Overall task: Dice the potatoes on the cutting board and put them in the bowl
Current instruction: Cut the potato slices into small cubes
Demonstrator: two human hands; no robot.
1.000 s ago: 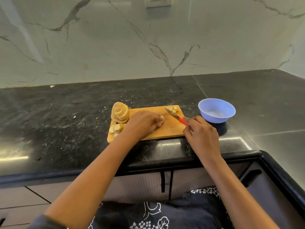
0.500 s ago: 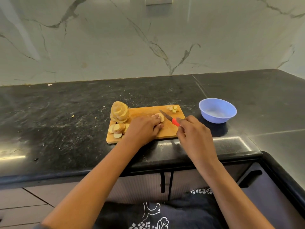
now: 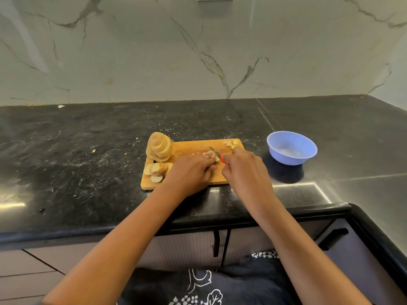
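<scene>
Head view: left hand (image 3: 189, 172) pinches a pale potato slice (image 3: 217, 159) on the wooden cutting board (image 3: 189, 148); right hand (image 3: 246, 170) grips a red-handled knife (image 3: 216, 153).

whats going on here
A person is dicing potatoes on the cutting board. The right hand grips the knife, its blade over a potato slice that the left hand holds down. More sliced potatoes wait at the board's left, a few diced pieces at its far right corner. The bowl looks empty.

Black stone countertop (image 3: 88, 150): wooden cutting board (image 3: 191, 147) at centre; blue bowl (image 3: 293, 157) at board's 3 o'clock, apart; tiny scraps (image 3: 93, 151) at 9 o'clock.
</scene>
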